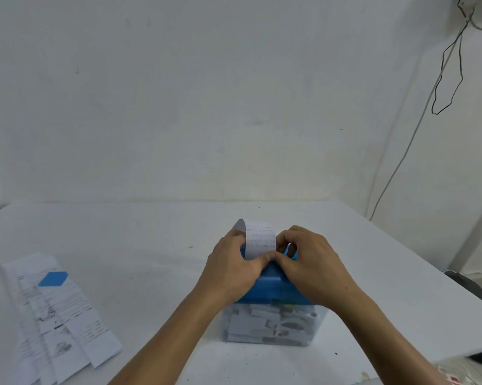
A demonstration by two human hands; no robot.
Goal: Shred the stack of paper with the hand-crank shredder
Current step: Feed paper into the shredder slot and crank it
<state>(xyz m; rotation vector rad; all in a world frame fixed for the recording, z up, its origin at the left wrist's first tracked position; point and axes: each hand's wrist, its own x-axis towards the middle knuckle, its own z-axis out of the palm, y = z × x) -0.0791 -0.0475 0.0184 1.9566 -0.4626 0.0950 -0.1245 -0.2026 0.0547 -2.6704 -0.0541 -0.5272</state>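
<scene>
Over on the left of the white table (151,245), we've got the stack of printed white paper strips (59,315) lying fanned out, well apart from the action, so there's plenty left to feed. Moving in, the left hand (234,268) pinches the left edge of a narrow printed white paper strip (260,240), which stands up from the top of the blue-lidded hand-crank shredder (270,282) and curls over at its far end. Below it, the clear plastic bin (319,326) looks nearly packed with shreds (264,319), and we reckon that could back up and jam the cutters. On the right, the right hand (312,262) pinches the strip's right edge, fingers curled tight at the lid. Fingertips that close are a worry once the blades turn. We can't see the crank, and both hands are busy with the paper, so letting go to turn it may skew the strip.
</scene>
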